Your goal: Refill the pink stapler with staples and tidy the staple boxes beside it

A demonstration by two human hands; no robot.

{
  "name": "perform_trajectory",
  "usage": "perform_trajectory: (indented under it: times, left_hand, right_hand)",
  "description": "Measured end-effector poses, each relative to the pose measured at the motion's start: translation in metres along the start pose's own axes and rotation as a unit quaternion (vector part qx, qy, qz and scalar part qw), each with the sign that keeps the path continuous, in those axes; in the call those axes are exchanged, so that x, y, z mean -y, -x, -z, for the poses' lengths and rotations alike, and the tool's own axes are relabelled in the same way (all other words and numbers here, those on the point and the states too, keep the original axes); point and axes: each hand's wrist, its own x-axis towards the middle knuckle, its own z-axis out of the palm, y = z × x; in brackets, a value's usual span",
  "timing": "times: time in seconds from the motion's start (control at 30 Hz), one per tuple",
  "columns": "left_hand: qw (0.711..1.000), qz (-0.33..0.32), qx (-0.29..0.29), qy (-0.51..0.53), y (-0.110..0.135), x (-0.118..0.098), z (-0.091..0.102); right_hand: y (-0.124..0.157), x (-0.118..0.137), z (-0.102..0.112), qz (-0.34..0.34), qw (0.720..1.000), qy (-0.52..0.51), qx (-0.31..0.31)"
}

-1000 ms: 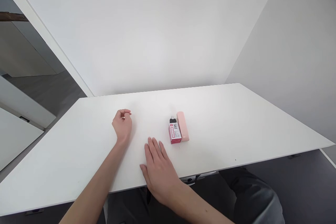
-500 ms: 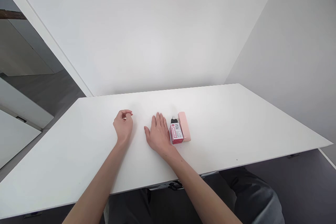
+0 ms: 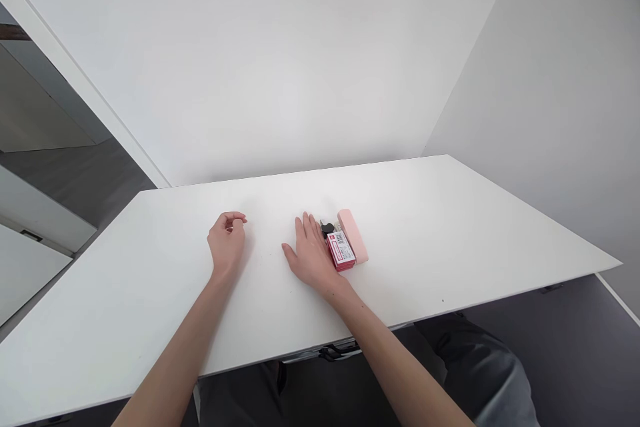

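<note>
My right hand (image 3: pixel 313 257) lies flat on the white table, fingers stretched out. Its outer edge touches a small stack of red-and-white boxes (image 3: pixel 343 250). Beyond the boxes sits a black-headed key (image 3: pixel 327 228), partly hidden, with a metal piece beside it. Along their right side lies a long, rounded pink case (image 3: pixel 353 237), slightly tilted. Over to the left, my left hand (image 3: pixel 227 240) rests on the table with its fingers curled toward the thumb, and nothing shows in them.
The white table (image 3: pixel 425 227) reaches a white wall (image 3: pixel 300 80) at the back. A grey wall (image 3: pixel 560 113) stands on the right. One small dark speck (image 3: pixel 443 301) lies near the front edge. My legs are below the table.
My right hand has slid to the right along the table. The boxes, key and pink case have shifted right with it and turned a little. My left hand stays nearly in place.
</note>
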Motion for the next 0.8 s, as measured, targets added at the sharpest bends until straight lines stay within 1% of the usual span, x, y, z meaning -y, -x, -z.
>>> perform_trajectory:
  times: [0.23,0.43,0.67,0.8]
  left_hand:
    - [1.0,0.011,0.004,-0.004,0.001,-0.007,0.0]
    - [1.0,0.013,0.005,-0.007,0.001,-0.009,0.0]
    - [1.0,0.015,-0.002,-0.015,0.0,-0.011,-0.002]
    - [1.0,0.012,0.0,-0.022,0.0,-0.012,-0.001]
  right_hand:
    - [0.0,-0.03,0.03,-0.012,1.0,0.022,0.013]
    - [-0.001,-0.067,0.054,-0.028,0.999,0.045,-0.01]
    - [-0.004,-0.111,0.084,-0.079,0.995,0.054,-0.034]
    - [-0.008,-0.127,0.093,-0.1,0.992,0.064,-0.05]
